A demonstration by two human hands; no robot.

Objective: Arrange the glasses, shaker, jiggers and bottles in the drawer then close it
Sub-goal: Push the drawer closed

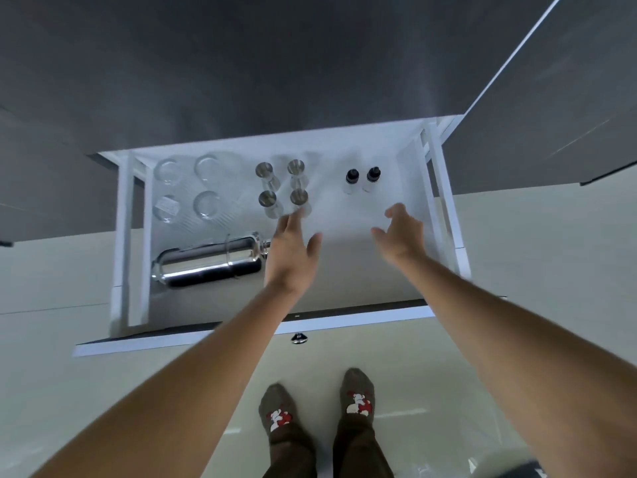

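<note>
A white drawer (344, 322) stands pulled out below me. Several clear glasses (206, 167) stand upright at its back left. Lying on its side at the front left is a chrome shaker (206, 260). Several steel jiggers (267, 199) stand in the middle. Two small clear bottles with black caps (352, 177) stand at the back right. My left hand (289, 253) hovers open just in front of the jiggers, fingertips near the closest one. My right hand (401, 236) hovers open over the bare right part, holding nothing.
A dark grey countertop (275, 63) overhangs the drawer's back. A small chrome knob (299, 337) sits on the drawer front. My socked feet (356, 395) stand on the pale floor (534, 253) close to the front. Grey cabinet fronts (568, 115) flank the right.
</note>
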